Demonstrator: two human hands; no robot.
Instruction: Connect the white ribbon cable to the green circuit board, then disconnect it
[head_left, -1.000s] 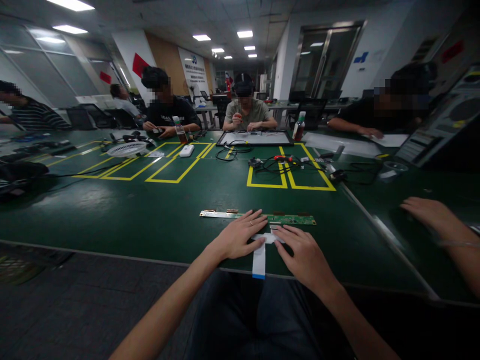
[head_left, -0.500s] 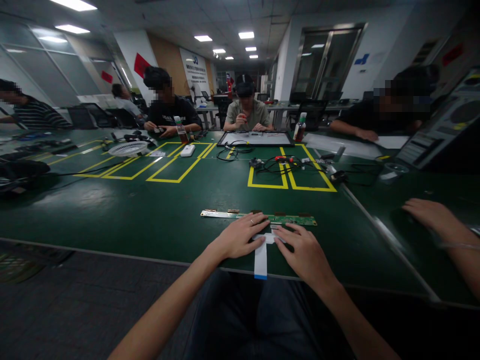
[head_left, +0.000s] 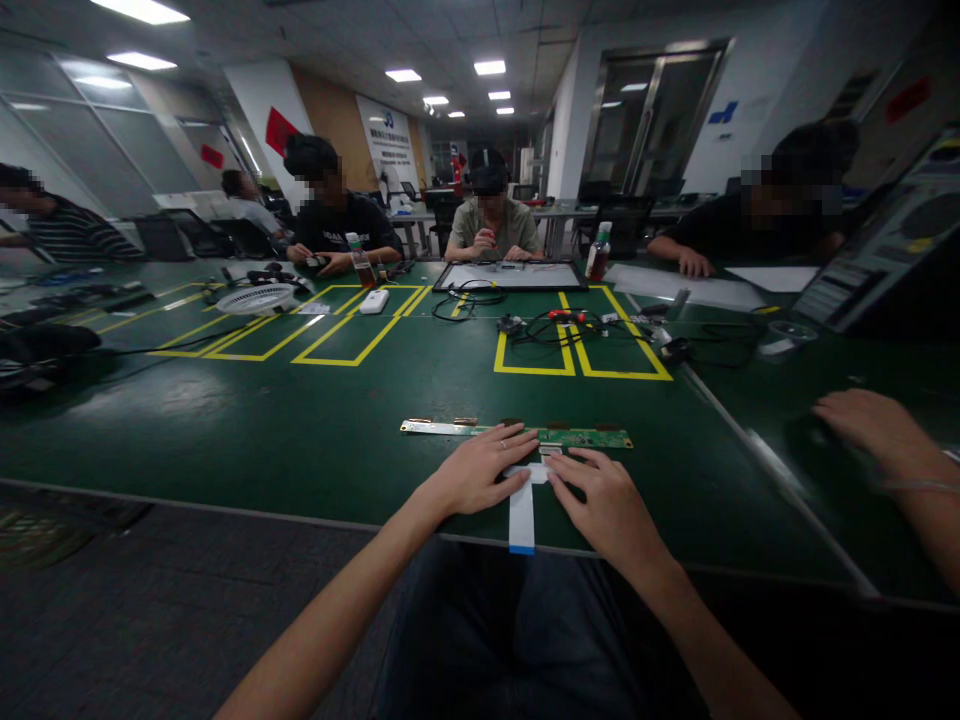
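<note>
L hand (head_left: 476,472) flat, fingertips over board (head_left: 592,438), thumb on cable (head_left: 521,518); R hand (head_left: 616,508) half-curled at cable, grip unclear — board on table (head_left: 300,430), cable's far end nr it, joined or not can't tell, blue-tipped end unattached.

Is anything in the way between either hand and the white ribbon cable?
Nothing visible is: the left hand and right hand both rest at the white ribbon cable, and the green circuit board lies just beyond it.
</note>
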